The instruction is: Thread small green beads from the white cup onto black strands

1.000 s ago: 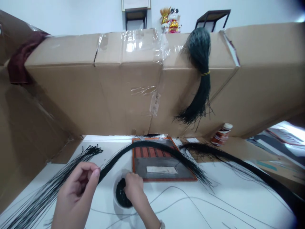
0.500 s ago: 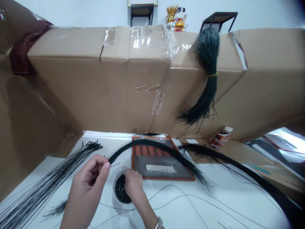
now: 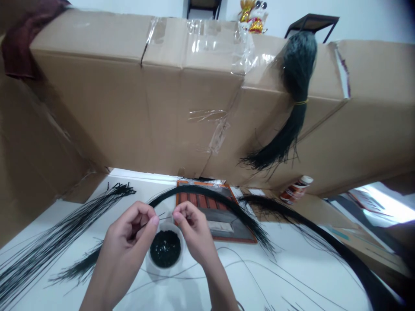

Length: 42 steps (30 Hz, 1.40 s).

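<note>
My left hand (image 3: 131,242) pinches a thin dark strand (image 3: 162,214), whose short end sticks out to the right of the fingertips. Facing it, my right hand (image 3: 194,229) has thumb and forefinger pressed together near that end; whatever they hold is too small to make out. Below and between the hands stands a white cup (image 3: 182,248) filled with small dark green pieces (image 3: 165,249). A curved bundle of dark strands (image 3: 207,190) arches behind both hands and passes over a red and grey framed panel (image 3: 223,205).
Bundles of dark strands lie on the white table at left (image 3: 78,224) and right (image 3: 311,220). Another bundle (image 3: 300,77) hangs over the cardboard wall (image 3: 129,116) behind. A red-brown bottle (image 3: 295,190) leans near the wall's foot. Loose strands cross the table's front.
My right hand has come up out of the cup and moved beside my left fingertips. The view has shifted slightly. My left hand keeps its pinch.
</note>
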Each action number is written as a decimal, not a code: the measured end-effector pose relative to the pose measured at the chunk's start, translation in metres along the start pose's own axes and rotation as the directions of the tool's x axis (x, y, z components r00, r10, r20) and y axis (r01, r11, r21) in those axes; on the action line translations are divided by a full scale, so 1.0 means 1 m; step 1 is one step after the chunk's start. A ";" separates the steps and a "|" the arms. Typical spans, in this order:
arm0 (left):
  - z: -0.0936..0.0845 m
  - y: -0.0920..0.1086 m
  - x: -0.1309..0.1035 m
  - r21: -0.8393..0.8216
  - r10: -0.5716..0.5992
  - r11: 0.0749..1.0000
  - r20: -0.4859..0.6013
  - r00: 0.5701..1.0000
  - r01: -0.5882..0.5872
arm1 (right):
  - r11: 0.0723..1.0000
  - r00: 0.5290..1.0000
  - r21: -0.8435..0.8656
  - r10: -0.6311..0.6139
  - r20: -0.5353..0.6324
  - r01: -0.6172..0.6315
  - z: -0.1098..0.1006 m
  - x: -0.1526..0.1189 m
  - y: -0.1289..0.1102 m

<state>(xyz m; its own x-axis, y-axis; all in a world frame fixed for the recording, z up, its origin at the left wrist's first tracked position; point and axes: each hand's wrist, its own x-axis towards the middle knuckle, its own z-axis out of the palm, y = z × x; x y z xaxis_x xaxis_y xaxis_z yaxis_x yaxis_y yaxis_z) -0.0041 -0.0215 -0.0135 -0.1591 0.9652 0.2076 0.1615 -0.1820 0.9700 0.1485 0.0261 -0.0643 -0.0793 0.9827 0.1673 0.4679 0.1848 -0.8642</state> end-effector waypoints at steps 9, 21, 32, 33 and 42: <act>0.030 0.018 -0.034 -0.138 -0.028 0.990 -0.189 0.982 0.001 | 0.246 0.984 0.964 -0.117 0.136 -0.104 -0.010 -0.043 -0.049; 0.040 0.017 -0.042 0.219 0.188 0.966 -0.219 0.957 -0.139 | 0.044 0.990 0.990 -0.036 0.136 -0.135 -0.006 -0.047 -0.056; 0.049 0.014 -0.042 0.220 0.239 0.958 -0.254 0.937 -0.185 | -0.057 0.984 0.985 0.069 0.164 -0.161 -0.004 -0.048 -0.057; 0.049 0.014 -0.042 0.231 0.263 0.952 -0.277 0.924 -0.201 | -0.091 0.979 0.980 0.090 0.183 -0.175 -0.003 -0.048 -0.058; 0.051 0.007 -0.040 0.226 0.315 0.940 -0.292 0.903 -0.254 | -0.387 0.913 0.868 0.132 0.385 -0.310 0.002 -0.049 -0.061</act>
<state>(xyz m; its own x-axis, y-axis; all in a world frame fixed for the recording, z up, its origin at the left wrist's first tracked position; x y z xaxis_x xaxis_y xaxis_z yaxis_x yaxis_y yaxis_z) 0.0528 -0.0513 -0.0216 -0.3777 0.7594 0.5297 0.4126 -0.3741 0.8305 0.1221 -0.0331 -0.0203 -0.3499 0.9257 -0.1439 -0.9207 -0.3682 -0.1295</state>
